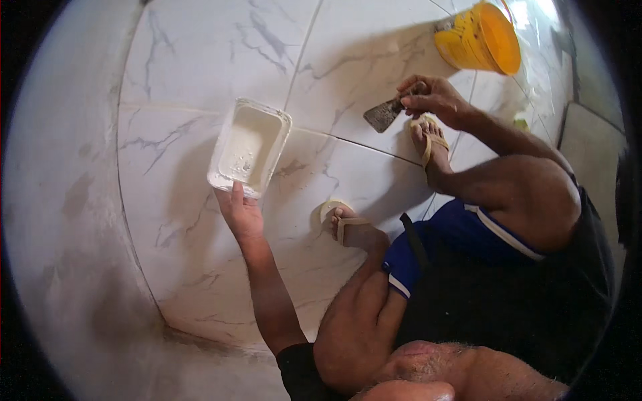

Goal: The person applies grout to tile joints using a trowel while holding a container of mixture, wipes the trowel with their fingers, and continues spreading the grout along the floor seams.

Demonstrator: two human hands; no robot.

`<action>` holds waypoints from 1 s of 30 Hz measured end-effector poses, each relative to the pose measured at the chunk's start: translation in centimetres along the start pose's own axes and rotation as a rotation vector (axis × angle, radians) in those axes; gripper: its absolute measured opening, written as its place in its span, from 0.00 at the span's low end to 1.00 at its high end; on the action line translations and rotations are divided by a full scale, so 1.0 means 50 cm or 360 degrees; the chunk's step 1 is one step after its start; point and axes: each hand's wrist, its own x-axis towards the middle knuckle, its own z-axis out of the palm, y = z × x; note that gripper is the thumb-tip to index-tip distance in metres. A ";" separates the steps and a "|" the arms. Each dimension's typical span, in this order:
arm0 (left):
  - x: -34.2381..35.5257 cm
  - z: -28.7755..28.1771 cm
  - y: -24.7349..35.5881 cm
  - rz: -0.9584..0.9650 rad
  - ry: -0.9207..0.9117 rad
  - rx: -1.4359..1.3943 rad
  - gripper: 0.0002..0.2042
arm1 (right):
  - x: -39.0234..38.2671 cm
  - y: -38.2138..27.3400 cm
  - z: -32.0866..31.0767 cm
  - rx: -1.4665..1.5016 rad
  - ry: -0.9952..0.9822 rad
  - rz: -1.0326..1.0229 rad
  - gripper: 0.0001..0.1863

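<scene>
My left hand [242,212] grips the near end of a white rectangular plastic tub [271,160], thumb over its rim. White paste or residue smears the tub's rim, and a few crumbs lie on its bottom. To the right, my right hand [431,99] is closed round the handle of a putty knife [383,116]. Its flat, dirty blade points left and toward the tub, apart from it. Most of the knife's handle is hidden by my fingers.
A yellow bucket [461,41] stands at the far right. White marble-patterned tiles [207,50] with dark joint lines cover the floor. A grey plastered wall [60,200] rises along the left. My feet in beige flip-flops [342,230] are between the tub and my knees.
</scene>
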 end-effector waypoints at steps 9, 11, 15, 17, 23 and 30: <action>0.045 -0.002 0.045 -0.0287 -0.0487 0.0195 0.30 | -0.144 -0.008 -0.049 0.0347 0.0562 -0.0280 0.19; 0.050 0.001 0.051 -0.0344 -0.0556 0.0225 0.28 | -0.204 0.004 -0.047 0.0472 0.0703 -0.0283 0.19; 0.049 0.010 0.080 -0.0519 -0.0692 0.0278 0.28 | -0.326 -0.003 -0.028 0.0532 0.1049 -0.0381 0.20; 0.045 0.037 0.107 -0.0520 -0.0770 0.0203 0.28 | -0.385 -0.032 -0.010 0.0409 0.1229 -0.0484 0.21; 0.043 0.049 0.129 -0.0579 -0.0833 0.0298 0.29 | -0.391 0.099 0.083 0.0655 0.1390 -0.0561 0.19; 0.070 0.096 0.178 -0.0740 -0.1069 0.0556 0.29 | -0.360 0.278 0.210 0.1358 0.1668 -0.0250 0.18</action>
